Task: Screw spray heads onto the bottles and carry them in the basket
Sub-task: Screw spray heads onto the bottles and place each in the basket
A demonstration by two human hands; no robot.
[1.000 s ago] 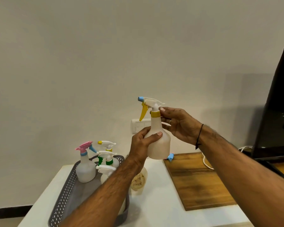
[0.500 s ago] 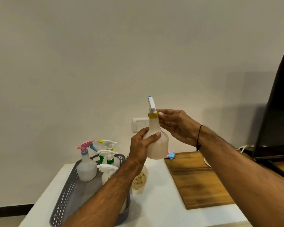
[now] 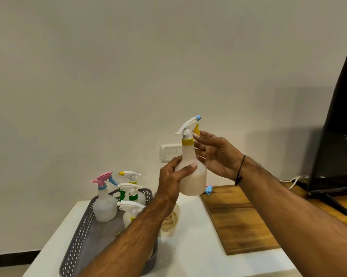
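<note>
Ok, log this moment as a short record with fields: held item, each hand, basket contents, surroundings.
held item: translucent white plastic bottle with white spray head, yellow collar, yellow trigger, blue nozzle tip
left hand: grips the bottle's body, thumb across the front
right hand: fingers straight, fingertips at the yellow collar
grey perforated plastic basket: holds several capped spray bottles, one with a pink and blue head
surroundings: white table, wooden board, dark screen on the right
</note>
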